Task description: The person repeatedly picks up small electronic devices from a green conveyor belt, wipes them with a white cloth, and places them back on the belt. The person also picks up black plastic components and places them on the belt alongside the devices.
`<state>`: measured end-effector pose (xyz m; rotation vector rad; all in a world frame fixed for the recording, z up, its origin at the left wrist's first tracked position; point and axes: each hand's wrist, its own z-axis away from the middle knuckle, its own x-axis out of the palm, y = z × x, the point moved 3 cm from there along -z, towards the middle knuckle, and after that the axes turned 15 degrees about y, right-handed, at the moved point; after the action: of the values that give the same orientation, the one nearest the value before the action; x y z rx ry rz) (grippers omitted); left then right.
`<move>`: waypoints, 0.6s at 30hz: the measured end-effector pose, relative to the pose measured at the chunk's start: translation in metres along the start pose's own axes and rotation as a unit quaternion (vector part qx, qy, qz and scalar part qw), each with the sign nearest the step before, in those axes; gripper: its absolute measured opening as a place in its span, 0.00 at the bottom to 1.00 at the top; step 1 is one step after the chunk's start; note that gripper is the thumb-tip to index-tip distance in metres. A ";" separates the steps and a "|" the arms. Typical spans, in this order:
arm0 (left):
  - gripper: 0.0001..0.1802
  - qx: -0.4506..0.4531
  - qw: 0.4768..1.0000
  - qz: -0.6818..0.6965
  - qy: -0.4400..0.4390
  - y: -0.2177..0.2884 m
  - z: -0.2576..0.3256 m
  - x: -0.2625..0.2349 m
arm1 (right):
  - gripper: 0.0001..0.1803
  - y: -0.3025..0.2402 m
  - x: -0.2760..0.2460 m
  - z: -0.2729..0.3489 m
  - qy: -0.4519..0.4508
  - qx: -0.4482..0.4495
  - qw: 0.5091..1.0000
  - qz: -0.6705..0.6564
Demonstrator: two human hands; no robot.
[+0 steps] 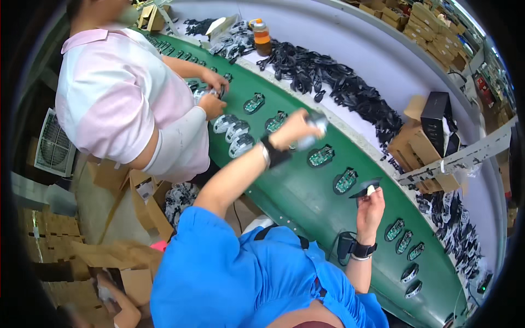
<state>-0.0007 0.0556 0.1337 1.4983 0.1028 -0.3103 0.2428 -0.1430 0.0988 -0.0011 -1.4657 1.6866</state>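
Observation:
My left hand [296, 130] reaches out over the green conveyor belt [284, 199], closed on a grey rounded shell [316, 130], smeared by motion. My right hand [371, 210] is raised above the belt, its fingers pinching a thin black curved plastic piece [365, 188]; something small and cream-coloured shows at the fingertips. Between my hands lie oval black mouse bases with green circuit boards, one [320, 157] near the left hand and another [345, 180] near the right. Another base [275, 122] is partly behind my left hand. Several more bases [394, 229] lie to the right.
A co-worker [117, 98] stands at the left, handling a part beside several grey-and-black shells [239, 136]. Heaps of black plastic parts [333, 82] and an orange-banded bottle [262, 38] line the far ledge. A cardboard box [418, 147] and a slanting metal bar [456, 150] stand at the right.

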 end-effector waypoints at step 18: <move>0.14 -0.156 0.901 0.404 -0.028 -0.042 0.066 0.072 | 0.04 -0.016 0.008 0.012 -0.032 0.064 0.989 0.132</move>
<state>0.0493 -0.0212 0.0800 1.0966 -0.4905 0.3263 0.2410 -0.1488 0.1198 -0.0746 -1.4516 2.0086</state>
